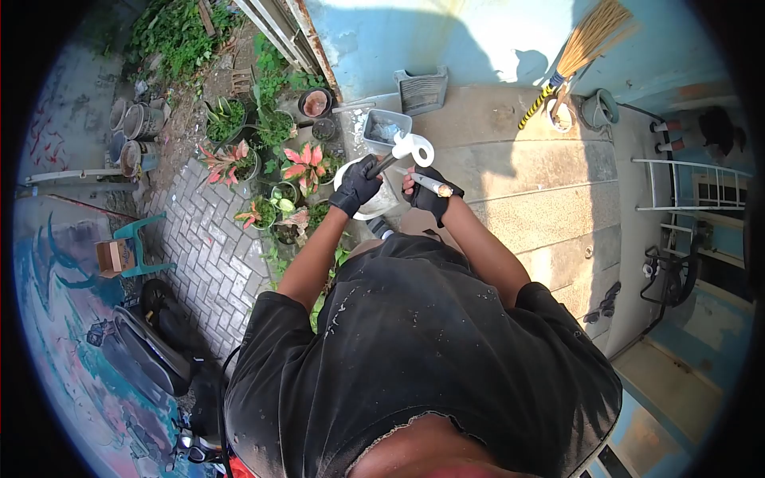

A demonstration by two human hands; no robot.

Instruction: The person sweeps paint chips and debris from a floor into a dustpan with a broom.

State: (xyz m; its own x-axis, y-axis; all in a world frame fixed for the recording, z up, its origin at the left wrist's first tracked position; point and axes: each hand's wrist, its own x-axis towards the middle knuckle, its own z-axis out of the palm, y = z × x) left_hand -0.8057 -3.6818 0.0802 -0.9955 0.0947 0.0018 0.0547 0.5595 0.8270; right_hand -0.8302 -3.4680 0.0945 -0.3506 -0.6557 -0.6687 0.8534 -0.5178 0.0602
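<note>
The head view is showing a big light-blue wall [430,36], and a straw broom [588,44] is standing near it. A grey tray [421,94] is resting by the wall. A white basin [374,213] is sitting under the hands, partly hidden, and a grey tub [388,126] is sitting just past them. The left hand [356,191], in a black glove, is wrapping tightly around the dark handle of a white-ended tool [405,146]. The right hand [428,199], gloved too, is curling around a pale tube [429,184] with a brownish end. Both things are being held up near each other, in front of the body. The person seems to be handling the two together, so the next move is probably calling for firm, steady fingers.
</note>
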